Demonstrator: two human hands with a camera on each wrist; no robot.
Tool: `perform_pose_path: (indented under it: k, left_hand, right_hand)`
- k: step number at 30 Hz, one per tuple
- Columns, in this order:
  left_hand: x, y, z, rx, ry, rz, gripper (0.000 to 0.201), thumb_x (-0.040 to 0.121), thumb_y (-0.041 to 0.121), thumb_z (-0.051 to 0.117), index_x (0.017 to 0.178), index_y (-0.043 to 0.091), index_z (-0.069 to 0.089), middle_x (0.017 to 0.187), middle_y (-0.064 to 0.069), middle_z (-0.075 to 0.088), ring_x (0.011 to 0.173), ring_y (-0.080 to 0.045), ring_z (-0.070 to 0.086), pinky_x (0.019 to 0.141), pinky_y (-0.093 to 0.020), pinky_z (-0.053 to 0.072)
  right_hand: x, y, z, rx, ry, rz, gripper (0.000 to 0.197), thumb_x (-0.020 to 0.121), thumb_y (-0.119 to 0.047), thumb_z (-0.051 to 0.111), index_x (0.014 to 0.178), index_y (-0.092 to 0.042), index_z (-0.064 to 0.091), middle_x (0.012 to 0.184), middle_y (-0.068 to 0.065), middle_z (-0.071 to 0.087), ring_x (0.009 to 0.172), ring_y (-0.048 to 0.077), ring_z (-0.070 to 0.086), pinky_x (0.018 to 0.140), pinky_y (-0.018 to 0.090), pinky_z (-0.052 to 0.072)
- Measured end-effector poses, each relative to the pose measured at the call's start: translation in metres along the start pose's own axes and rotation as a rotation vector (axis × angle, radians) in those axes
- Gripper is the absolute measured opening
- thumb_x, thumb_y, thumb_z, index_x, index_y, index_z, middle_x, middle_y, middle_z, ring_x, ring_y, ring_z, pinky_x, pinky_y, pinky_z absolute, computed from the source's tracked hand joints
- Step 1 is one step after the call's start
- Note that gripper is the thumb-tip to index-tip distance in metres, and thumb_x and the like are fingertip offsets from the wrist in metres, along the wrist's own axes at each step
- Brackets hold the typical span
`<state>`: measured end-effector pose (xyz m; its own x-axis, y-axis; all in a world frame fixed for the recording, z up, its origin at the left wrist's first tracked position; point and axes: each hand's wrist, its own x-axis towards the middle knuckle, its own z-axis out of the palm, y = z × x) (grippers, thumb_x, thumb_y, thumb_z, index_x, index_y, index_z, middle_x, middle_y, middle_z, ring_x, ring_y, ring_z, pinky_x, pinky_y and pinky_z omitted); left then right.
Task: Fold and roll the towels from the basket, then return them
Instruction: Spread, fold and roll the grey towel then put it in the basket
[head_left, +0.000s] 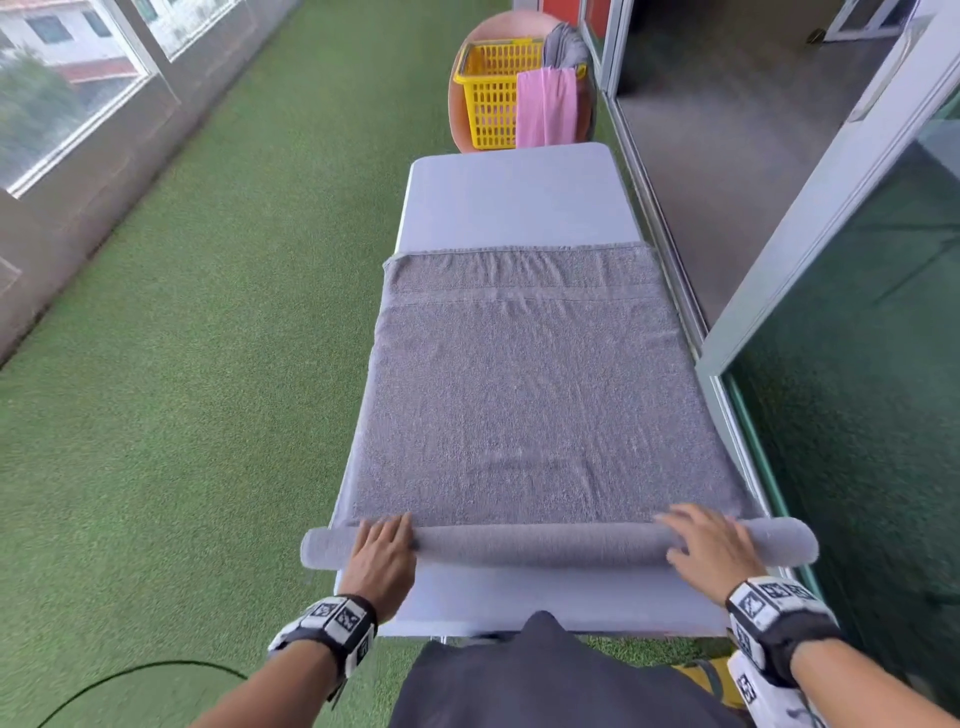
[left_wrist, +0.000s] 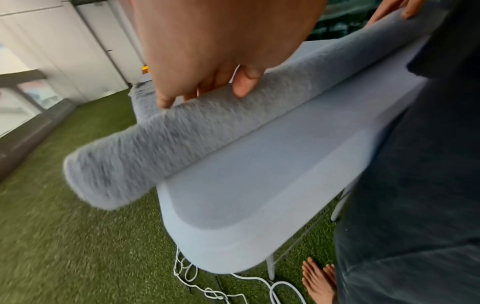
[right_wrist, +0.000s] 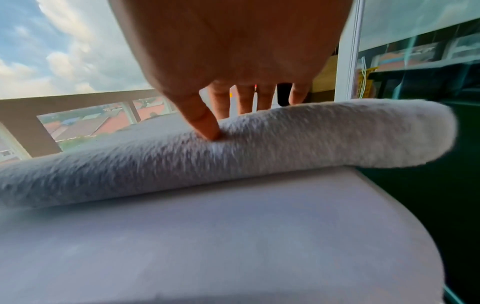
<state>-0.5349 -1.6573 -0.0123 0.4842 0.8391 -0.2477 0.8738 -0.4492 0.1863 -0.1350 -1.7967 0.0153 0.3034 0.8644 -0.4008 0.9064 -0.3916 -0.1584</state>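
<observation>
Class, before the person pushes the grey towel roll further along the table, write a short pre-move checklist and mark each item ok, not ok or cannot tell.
1. Left hand rests on the roll: ok.
2. Right hand rests on the roll: ok.
3. Flat part of the grey towel ahead lies smooth: ok.
4. Roll ends within the table edges: not ok, both ends overhang.
5. Roll tightness inside: cannot tell.
6. Yellow basket ready beyond the table: ok, pink towel draped over its rim.
</observation>
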Motion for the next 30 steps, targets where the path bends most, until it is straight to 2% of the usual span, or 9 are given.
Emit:
perform_pose_path:
  k: [3, 5, 7, 11, 15, 20, 25, 27, 30]
  left_hand:
    - [-0.004, -0.003, 0.008, -0.015, -0.009, -0.022, 0.060, 0.099, 0.041, 0.016, 0.151, 0.011, 0.014, 0.153, 0.003, 0.012, 0.145, -0.021, 0.011, 0.118, -0.038, -0.002]
    - [-0.016, -0.010, 0.019, 0.027, -0.056, 0.017, 0.071, 0.086, 0.041, 0.062, 0.144, 0.008, 0.038, 0.148, -0.004, 0.037, 0.138, -0.022, 0.033, 0.118, -0.038, 0.011]
    - [-0.028, -0.011, 0.024, 0.017, -0.074, 0.009, 0.060, 0.065, 0.027, 0.081, 0.120, 0.013, 0.064, 0.122, -0.002, 0.066, 0.117, -0.022, 0.059, 0.110, -0.043, 0.031]
    - [-0.020, -0.003, 0.011, -0.033, 0.087, 0.052, 0.024, 0.073, 0.023, 0.055, 0.093, 0.020, 0.069, 0.095, 0.005, 0.067, 0.087, -0.019, 0.064, 0.087, -0.048, 0.053]
    - [-0.005, -0.004, 0.006, 0.010, 0.087, -0.017, 0.060, 0.092, 0.030, 0.018, 0.145, 0.007, 0.031, 0.150, -0.003, 0.031, 0.140, -0.024, 0.030, 0.118, -0.043, 0.015]
    - [-0.026, -0.011, 0.019, 0.023, 0.008, 0.047, 0.062, 0.066, 0.032, 0.077, 0.123, 0.012, 0.062, 0.123, -0.003, 0.065, 0.116, -0.023, 0.059, 0.110, -0.039, 0.033]
    - [-0.009, -0.006, 0.003, -0.018, 0.117, 0.025, 0.021, 0.074, 0.026, 0.047, 0.084, 0.022, 0.065, 0.081, 0.006, 0.066, 0.077, -0.017, 0.059, 0.080, -0.038, 0.051]
    - [0.005, -0.003, -0.005, -0.038, 0.113, -0.001, 0.044, 0.085, 0.020, 0.030, 0.115, 0.012, 0.063, 0.108, -0.004, 0.067, 0.098, -0.022, 0.058, 0.094, -0.042, 0.047]
    - [0.010, -0.002, -0.005, 0.016, 0.012, -0.049, 0.056, 0.097, 0.025, 0.015, 0.150, 0.011, 0.025, 0.153, -0.005, 0.032, 0.141, -0.024, 0.030, 0.117, -0.042, 0.018]
  right_hand:
    - [-0.004, 0.009, 0.008, 0.010, 0.075, 0.029, 0.059, 0.097, -0.050, 0.039, 0.150, -0.033, 0.022, 0.156, -0.013, 0.022, 0.144, 0.012, 0.020, 0.117, 0.044, 0.006]
    - [-0.018, 0.017, 0.024, -0.075, 0.000, 0.033, 0.066, 0.093, -0.048, 0.047, 0.151, -0.034, 0.018, 0.157, -0.014, 0.017, 0.146, 0.010, 0.013, 0.117, 0.047, 0.002]
    - [-0.029, 0.020, 0.034, -0.104, -0.040, 0.037, 0.068, 0.082, -0.038, 0.066, 0.143, -0.036, 0.037, 0.150, -0.012, 0.037, 0.140, 0.012, 0.030, 0.116, 0.051, 0.012]
    - [-0.019, 0.014, 0.013, -0.152, -0.006, 0.073, 0.033, 0.080, -0.035, 0.060, 0.109, -0.048, 0.051, 0.119, -0.020, 0.055, 0.117, 0.009, 0.047, 0.112, 0.045, 0.018]
    - [0.000, 0.016, -0.001, -0.035, 0.094, 0.083, 0.045, 0.097, -0.040, 0.039, 0.141, -0.041, 0.037, 0.149, -0.017, 0.034, 0.137, 0.008, 0.030, 0.117, 0.046, 0.002]
    - [-0.027, 0.014, 0.021, -0.115, -0.085, 0.057, 0.067, 0.090, -0.048, 0.053, 0.148, -0.039, 0.021, 0.154, -0.015, 0.023, 0.144, 0.011, 0.017, 0.118, 0.047, 0.001]
    - [-0.012, 0.007, 0.005, -0.224, -0.056, 0.060, 0.042, 0.086, -0.033, 0.055, 0.122, -0.045, 0.037, 0.128, -0.014, 0.044, 0.122, 0.011, 0.041, 0.111, 0.041, 0.020]
    - [0.003, 0.005, -0.010, -0.174, -0.073, 0.079, 0.045, 0.089, -0.031, 0.050, 0.129, -0.045, 0.036, 0.136, -0.012, 0.042, 0.125, 0.012, 0.039, 0.110, 0.041, 0.021]
    - [0.008, 0.006, -0.009, -0.125, -0.018, 0.085, 0.057, 0.093, -0.044, 0.043, 0.146, -0.038, 0.022, 0.152, -0.009, 0.027, 0.138, 0.014, 0.030, 0.115, 0.044, 0.015]
